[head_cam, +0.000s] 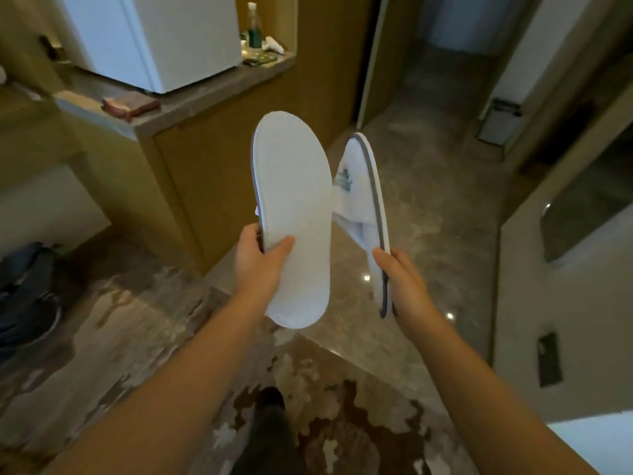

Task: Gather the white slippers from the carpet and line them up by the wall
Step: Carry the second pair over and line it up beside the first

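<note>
I hold two white slippers up in front of me, above the floor. My left hand (262, 260) grips the heel end of one white slipper (293, 200), its plain white sole turned toward me. My right hand (402, 281) grips the other white slipper (359, 193) by its grey-trimmed edge; this one is turned on its side, showing its upper with a green logo. The two slippers almost touch at the middle. Below my arms lies the patterned brown and cream carpet (130, 337).
A wooden cabinet (205, 173) with a stone top stands ahead on the left, carrying a white mini fridge (164, 39) and a bottle (254, 27). A shiny tiled corridor (428, 200) runs ahead between walls. A dark bag (24, 289) lies at left. My foot (270, 406) shows below.
</note>
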A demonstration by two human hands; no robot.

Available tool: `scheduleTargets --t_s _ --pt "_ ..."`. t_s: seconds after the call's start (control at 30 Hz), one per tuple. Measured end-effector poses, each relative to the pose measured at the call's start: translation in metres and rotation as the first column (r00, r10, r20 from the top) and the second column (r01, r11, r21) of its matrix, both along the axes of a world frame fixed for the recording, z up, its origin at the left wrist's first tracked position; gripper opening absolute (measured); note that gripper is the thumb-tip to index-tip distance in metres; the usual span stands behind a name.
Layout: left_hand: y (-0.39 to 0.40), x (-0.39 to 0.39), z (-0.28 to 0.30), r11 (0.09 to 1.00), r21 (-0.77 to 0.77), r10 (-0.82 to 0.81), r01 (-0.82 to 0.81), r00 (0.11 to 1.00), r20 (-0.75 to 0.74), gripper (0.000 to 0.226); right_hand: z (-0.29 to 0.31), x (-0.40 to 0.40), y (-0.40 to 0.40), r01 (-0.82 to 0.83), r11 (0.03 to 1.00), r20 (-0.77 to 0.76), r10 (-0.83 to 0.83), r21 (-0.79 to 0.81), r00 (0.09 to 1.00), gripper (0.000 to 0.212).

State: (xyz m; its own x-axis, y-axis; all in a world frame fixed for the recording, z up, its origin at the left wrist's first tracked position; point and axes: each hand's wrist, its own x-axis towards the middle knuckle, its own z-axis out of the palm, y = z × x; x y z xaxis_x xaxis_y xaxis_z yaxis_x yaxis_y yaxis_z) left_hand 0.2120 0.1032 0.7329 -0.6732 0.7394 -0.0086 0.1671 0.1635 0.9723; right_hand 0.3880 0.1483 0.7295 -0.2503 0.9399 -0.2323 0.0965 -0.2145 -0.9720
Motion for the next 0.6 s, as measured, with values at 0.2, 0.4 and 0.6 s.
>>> scheduleTargets --t_s 0.2,0.4,0.6 --pt "0.146 -0.003 -0.021 0.995 0.004 -0.104 0.104 0.991 0.079 0.026 -0.020 0.010 0.129 0.143 0.990 -0.035 -0.144 -0.015 0.989 0.027" --pt "0.309 -0.028 -0.010 0.982 -0.019 -0.186 0.187 0.982 0.041 0.032 -0.016 -0.006 0.281 0.193 0.980 -0.015 -0.194 -0.052 0.981 0.013" --pt "0.460 -0.017 -0.003 0.961 -0.054 -0.269 0.270 0.963 0.017 0.038 -0.014 0.011 0.413 0.282 0.956 0.009 -0.283 -0.080 0.959 0.022"
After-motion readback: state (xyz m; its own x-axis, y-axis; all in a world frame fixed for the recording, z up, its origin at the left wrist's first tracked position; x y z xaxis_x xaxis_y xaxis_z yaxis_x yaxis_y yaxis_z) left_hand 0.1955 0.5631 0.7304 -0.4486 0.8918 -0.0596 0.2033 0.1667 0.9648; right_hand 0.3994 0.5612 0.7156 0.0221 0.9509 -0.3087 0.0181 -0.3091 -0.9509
